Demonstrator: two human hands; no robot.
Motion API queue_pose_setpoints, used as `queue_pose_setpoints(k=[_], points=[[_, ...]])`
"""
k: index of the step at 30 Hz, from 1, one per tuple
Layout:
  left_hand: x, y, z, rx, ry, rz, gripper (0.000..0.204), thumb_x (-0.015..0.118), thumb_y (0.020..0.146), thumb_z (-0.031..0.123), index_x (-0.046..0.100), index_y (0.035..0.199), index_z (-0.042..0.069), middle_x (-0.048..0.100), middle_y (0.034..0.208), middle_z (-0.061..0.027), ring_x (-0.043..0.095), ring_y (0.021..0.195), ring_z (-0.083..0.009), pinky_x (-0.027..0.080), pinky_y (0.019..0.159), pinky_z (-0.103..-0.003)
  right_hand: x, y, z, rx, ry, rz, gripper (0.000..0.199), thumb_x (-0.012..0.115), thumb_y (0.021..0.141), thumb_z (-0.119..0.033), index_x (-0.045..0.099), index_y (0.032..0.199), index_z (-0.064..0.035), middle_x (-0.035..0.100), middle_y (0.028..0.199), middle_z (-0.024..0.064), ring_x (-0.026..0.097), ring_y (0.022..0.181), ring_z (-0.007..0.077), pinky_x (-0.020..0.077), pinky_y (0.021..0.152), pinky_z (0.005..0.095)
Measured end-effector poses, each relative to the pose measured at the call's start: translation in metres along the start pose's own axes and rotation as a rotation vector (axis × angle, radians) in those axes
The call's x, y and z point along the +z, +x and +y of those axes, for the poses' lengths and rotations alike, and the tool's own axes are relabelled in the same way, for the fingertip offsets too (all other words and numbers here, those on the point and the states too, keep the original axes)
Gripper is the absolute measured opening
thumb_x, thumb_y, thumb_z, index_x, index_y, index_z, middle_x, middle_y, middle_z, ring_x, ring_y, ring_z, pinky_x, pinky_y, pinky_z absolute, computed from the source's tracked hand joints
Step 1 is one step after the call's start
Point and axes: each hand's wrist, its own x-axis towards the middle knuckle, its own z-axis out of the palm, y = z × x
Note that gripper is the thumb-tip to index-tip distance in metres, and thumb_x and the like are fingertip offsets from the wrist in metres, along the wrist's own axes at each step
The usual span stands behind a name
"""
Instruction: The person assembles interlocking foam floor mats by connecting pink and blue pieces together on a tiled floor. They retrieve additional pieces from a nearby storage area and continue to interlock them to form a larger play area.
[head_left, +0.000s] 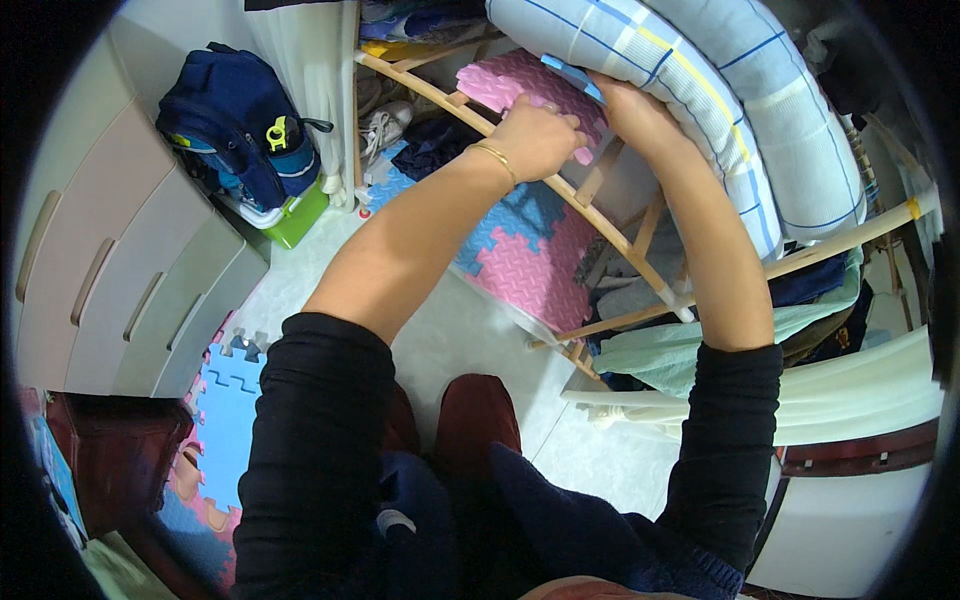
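Observation:
My left hand (540, 138) is at the wooden rack, its fingers curled over a pink interlocking foam mat (500, 78) with a ridged surface. A small part of that mat shows past the fingertips. Close by on the right, my right hand (635, 112) reaches in beside the rolled checked bedding (640, 60) and grips the edge of a blue foam mat (572, 76); most of its fingers are hidden. The wooden rack's front rail (600, 218) runs below both hands. On the floor under the rack lie joined blue and pink foam mats (530, 265).
At the left stand a dark blue backpack (235, 125) on a green-and-white box (297, 218) and a pale drawer cabinet (110, 260). More foam mats (225, 420) lie lower left. White shoes (385, 125) sit beneath the rack. A light green cloth (680, 350) hangs at its near end.

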Motion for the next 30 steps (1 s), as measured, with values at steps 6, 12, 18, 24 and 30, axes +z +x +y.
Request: queue_pose_setpoints(k=[6, 12, 18, 24, 30], points=[[0.014, -0.008, -0.004, 0.0, -0.053, 0.354, 0.029, 0.056, 0.078, 0.011, 0.062, 0.105, 0.019, 0.063, 0.102, -0.0014, 0.058, 0.101, -0.0184, 0.037, 0.095, -0.044, 0.002, 0.003, 0.007, 0.087, 0.067, 0.105, 0.047, 0.051, 0.077, 0.0, 0.052, 0.122, -0.0139, 0.061, 0.108, 0.0155, 0.059, 0.098, 0.0327, 0.0465, 0.083, 0.0399], [0.009, -0.034, -0.002, 0.079, -0.099, 0.598, 0.027, 0.056, 0.071, 0.007, 0.061, 0.097, 0.015, 0.064, 0.097, -0.0006, 0.059, 0.095, -0.0173, 0.038, 0.094, -0.04, -0.002, 0.008, 0.002, 0.035, 0.002, 0.07, 0.041, 0.048, 0.085, -0.009, 0.049, 0.126, -0.0157, 0.058, 0.117, 0.0147, 0.056, 0.106, 0.0324, 0.0446, 0.089, 0.0378], [-0.081, -0.154, 0.029, 0.062, -0.117, 0.68, 0.017, 0.06, 0.065, 0.012, 0.063, 0.081, 0.016, 0.059, 0.09, 0.0015, 0.047, 0.102, -0.0261, 0.029, 0.098, -0.048, 0.008, -0.006, 0.012, 0.05, -0.067, 0.009, 0.034, 0.044, 0.092, -0.02, 0.049, 0.126, -0.0161, 0.055, 0.122, 0.0136, 0.055, 0.108, 0.0308, 0.0437, 0.091, 0.0385], [-0.085, -0.257, -0.027, -0.391, -1.369, 1.282, 0.013, 0.046, 0.086, 0.01, 0.049, 0.097, 0.005, 0.048, 0.12, -0.0129, 0.047, 0.114, -0.0256, 0.034, 0.101, -0.047, 0.004, -0.009, -0.011, -0.051, 0.196, -0.187, 0.052, 0.056, 0.085, -0.009, 0.039, 0.134, -0.0182, 0.059, 0.11, 0.018, 0.06, 0.092, 0.0333, 0.0475, 0.083, 0.0402], [-0.047, -0.244, -0.041, -0.334, -1.858, 1.073, 0.003, 0.049, 0.084, 0.01, 0.048, 0.086, 0.007, 0.054, 0.111, -0.0102, 0.048, 0.111, -0.0249, 0.035, 0.1, -0.043, -0.017, -0.073, -0.093, 0.051, 0.581, 0.001, 0.042, 0.058, 0.085, -0.028, 0.053, 0.118, -0.0035, 0.054, 0.12, 0.0163, 0.052, 0.11, 0.0336, 0.0425, 0.094, 0.0395]])
